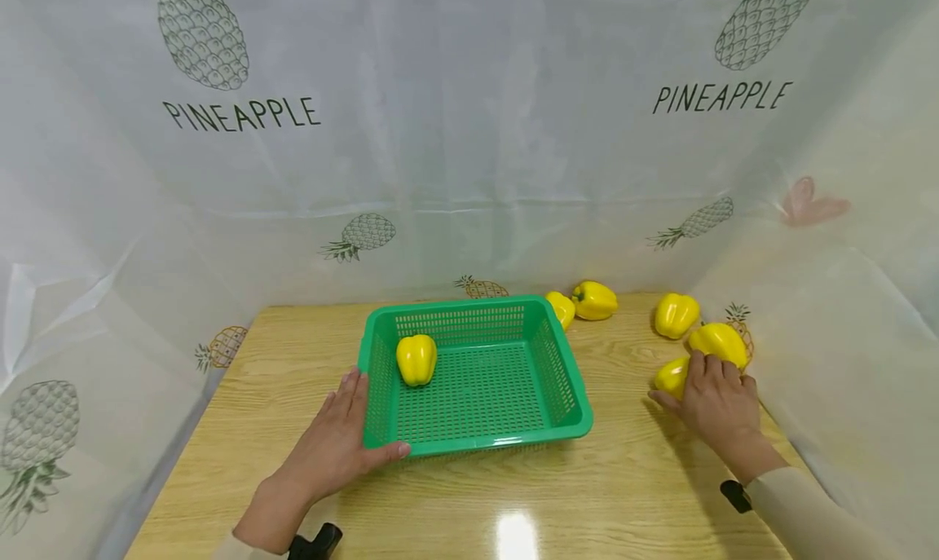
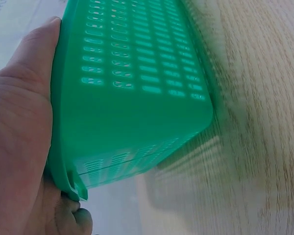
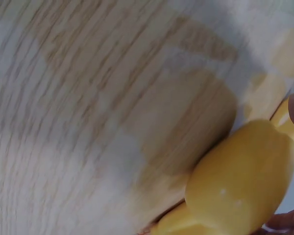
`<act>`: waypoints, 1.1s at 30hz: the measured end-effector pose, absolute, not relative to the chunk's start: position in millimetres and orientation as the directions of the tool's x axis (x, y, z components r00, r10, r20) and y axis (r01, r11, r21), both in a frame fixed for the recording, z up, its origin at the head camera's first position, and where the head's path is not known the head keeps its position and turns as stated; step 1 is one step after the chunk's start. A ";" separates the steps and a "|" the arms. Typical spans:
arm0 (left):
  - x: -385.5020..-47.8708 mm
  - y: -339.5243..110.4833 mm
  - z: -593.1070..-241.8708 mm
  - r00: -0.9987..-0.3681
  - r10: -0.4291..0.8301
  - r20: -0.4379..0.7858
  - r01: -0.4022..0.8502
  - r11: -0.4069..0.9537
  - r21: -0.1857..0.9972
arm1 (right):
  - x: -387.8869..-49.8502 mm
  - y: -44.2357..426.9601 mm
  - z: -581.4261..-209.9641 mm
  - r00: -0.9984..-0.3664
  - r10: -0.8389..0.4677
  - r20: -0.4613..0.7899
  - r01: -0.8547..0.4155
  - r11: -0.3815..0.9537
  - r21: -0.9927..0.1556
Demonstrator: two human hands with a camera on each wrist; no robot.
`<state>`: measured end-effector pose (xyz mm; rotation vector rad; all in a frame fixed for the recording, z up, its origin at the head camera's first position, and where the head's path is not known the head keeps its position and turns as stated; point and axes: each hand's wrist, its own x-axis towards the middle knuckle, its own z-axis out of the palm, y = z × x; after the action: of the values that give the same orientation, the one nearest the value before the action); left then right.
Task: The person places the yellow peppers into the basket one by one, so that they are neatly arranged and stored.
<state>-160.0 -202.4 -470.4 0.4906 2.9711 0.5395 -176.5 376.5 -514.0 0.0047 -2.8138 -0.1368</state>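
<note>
A green plastic basket (image 1: 469, 444) with slotted walls stands on the table, one yellow bell pepper (image 1: 416, 360) inside near its left wall. My left hand (image 1: 330, 450) rests on the basket's near left corner, straight fingers along the left side and thumb on the front rim. The left wrist view shows the palm against the green rim (image 2: 63, 122). At the table's right side my right hand (image 1: 719, 405) grips a yellow bell pepper (image 1: 671, 377), partly hidden under the fingers. In the right wrist view that smooth pepper (image 3: 245, 176) lies between thumb and fingers.
Behind the right hand are two more yellow peppers, one close by (image 1: 719, 342) and one farther back (image 1: 676, 315). Another pepper (image 1: 595, 300) lies beyond the basket's far right corner, beside one partly hidden (image 1: 561, 308). A pineapple-print sheet (image 1: 469, 160) encloses the wooden table (image 1: 623, 495).
</note>
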 end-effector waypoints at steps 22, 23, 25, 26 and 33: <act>-159.4 -201.5 -468.9 -0.948 0.314 -0.049 0.273 0.884 0.379 | -187.0 386.8 -519.5 -0.930 -0.280 0.239 -0.257 0.959 0.123; -159.5 -201.5 -469.1 -0.948 0.314 -0.051 0.272 0.884 0.380 | -187.8 388.1 -519.3 -0.931 -0.282 0.231 -0.258 0.958 0.127; -159.6 -201.7 -469.5 -0.949 0.313 -0.049 0.272 0.885 0.378 | -189.1 390.0 -519.1 -0.931 -0.288 0.222 -0.265 0.956 0.130; -159.6 -201.8 -469.7 -0.949 0.312 -0.049 0.272 0.886 0.377 | -189.6 390.9 -519.1 -0.931 -0.290 0.222 -0.267 0.955 0.125; -159.8 -202.5 -469.4 -0.949 0.314 -0.041 0.277 0.887 0.369 | -196.2 395.5 -516.4 -0.950 -0.256 0.177 -0.240 0.965 0.107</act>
<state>-159.8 -202.5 -469.4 0.4639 2.9549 0.5551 -196.2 395.5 -516.4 0.3732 -2.9251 -0.1246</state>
